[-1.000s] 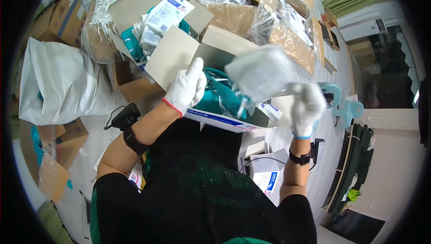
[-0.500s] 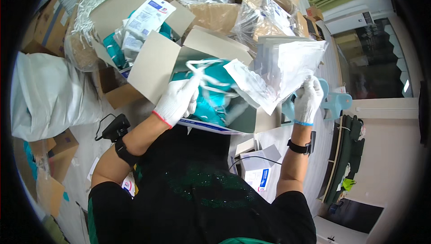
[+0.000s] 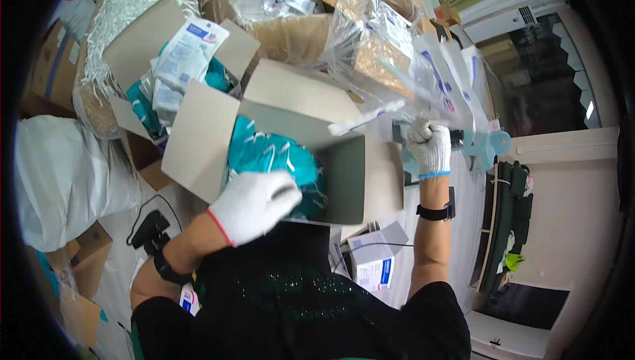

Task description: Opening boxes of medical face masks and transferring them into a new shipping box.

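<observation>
My left hand [image 3: 253, 206], in a white knit glove with a red cuff, is over the near edge of an open carton [image 3: 347, 184]. Its fingers are loosely curled, a gap shows beside the thumb, and nothing is visible in it. Teal folded face masks [image 3: 281, 155] with white straps fill the carton's left part, just beyond this hand. Beyond the carton's right flap, my right hand [image 3: 430, 147], gloved in white with a blue cuff, is closed on the lower end of a fanned stack of clear-and-white plastic pouches [image 3: 446, 82], blurred by motion.
Another open carton [image 3: 119, 52] at the far left holds teal masks and printed white packets [image 3: 185, 55]. Behind stand a heap of white straps [image 3: 142, 2] and plastic-lined boxes [image 3: 291, 36]. A white sack [image 3: 73, 175] is at left, a light-blue stool [image 3: 489, 148] at right, a small box [image 3: 374, 261] nearby.
My left hand has let go of the white straps and come down toward me. My right hand has swung the pouches upright and away from the carton. The view has shifted a little.
</observation>
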`<state>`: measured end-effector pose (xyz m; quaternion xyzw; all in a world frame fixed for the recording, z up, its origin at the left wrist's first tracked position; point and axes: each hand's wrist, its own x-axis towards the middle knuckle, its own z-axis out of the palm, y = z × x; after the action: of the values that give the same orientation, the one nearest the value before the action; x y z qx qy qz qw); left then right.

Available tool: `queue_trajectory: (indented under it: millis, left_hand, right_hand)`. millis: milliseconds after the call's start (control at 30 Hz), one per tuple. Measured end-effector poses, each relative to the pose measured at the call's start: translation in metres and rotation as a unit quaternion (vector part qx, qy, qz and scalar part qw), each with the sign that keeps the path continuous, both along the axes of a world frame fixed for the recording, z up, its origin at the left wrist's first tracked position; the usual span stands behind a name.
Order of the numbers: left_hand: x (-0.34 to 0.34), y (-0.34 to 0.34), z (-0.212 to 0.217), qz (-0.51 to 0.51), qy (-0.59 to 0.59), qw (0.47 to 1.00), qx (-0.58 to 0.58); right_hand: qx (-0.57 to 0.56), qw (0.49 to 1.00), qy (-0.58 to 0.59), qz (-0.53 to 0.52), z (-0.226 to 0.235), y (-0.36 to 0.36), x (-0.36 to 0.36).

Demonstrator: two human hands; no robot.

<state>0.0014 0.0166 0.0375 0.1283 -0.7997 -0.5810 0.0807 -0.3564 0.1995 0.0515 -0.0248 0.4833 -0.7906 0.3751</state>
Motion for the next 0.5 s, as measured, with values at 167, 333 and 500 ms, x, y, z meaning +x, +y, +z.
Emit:
queue_trajectory:
  millis: [167,333,500]
  left_hand:
    - [0.008,-0.050,0.049,0.056,-0.064,0.986,0.143]
    - [0.009,-0.146,0.036,0.286,-0.033,0.949,0.124]
    - [0.024,-0.250,-0.075,0.485,-0.130,0.835,-0.226]
  right_hand:
    - [0.046,0.990,0.015,-0.130,-0.010,-0.048,-0.097]
    - [0.023,0.973,0.101,-0.208,-0.019,-0.081,-0.248]
    - [-0.051,0.994,-0.003,-0.094,-0.019,-0.149,-0.224]
